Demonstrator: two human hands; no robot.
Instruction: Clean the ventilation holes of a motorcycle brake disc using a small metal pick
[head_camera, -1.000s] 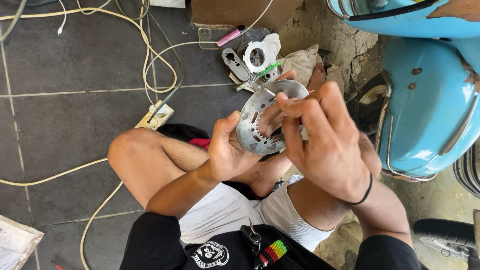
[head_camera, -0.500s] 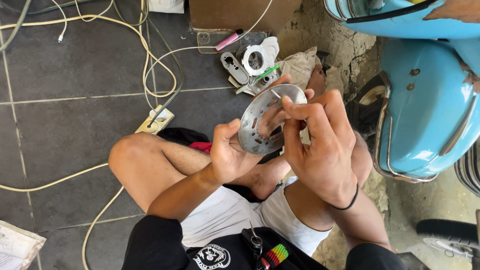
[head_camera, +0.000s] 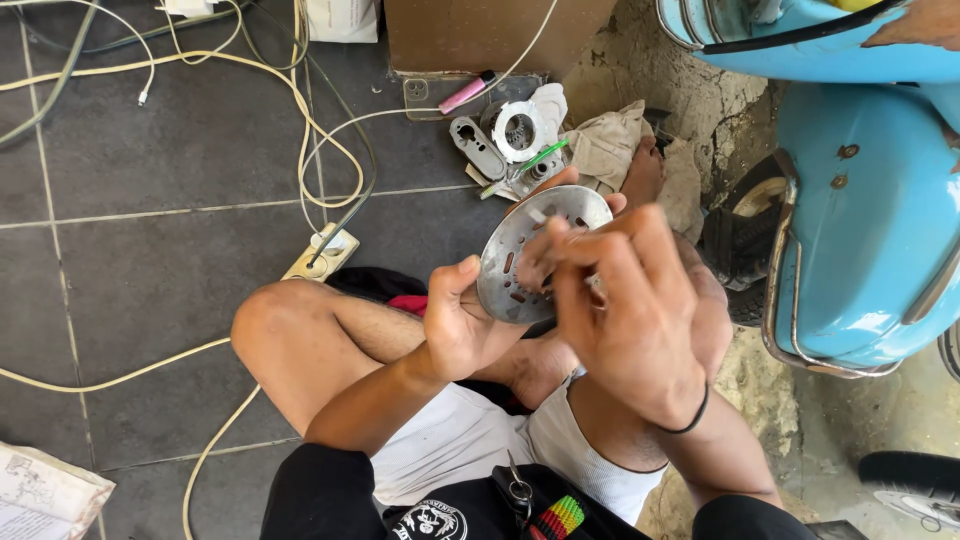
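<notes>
A round grey metal plate (head_camera: 520, 250) with slots and holes is held up over my knees. My left hand (head_camera: 462, 325) grips its lower left edge, thumb on the face. My right hand (head_camera: 630, 300) covers the plate's right side, fingers pinched on a small thin tool or part whose pale tip (head_camera: 537, 214) pokes out over the plate. What exactly the right fingers hold is hidden. I sit cross-legged on dark floor tiles.
A light blue scooter (head_camera: 860, 200) stands close on the right. Small metal parts (head_camera: 505, 140), a rag (head_camera: 605, 145) and a pink pen (head_camera: 468, 92) lie ahead by a cardboard box (head_camera: 490, 35). Cream cables (head_camera: 300, 130) and a power strip (head_camera: 322, 252) cross the floor at left.
My hands and the plate have stayed nearly in place; the right hand has shifted slightly lower over the plate, fingers working on its face.
</notes>
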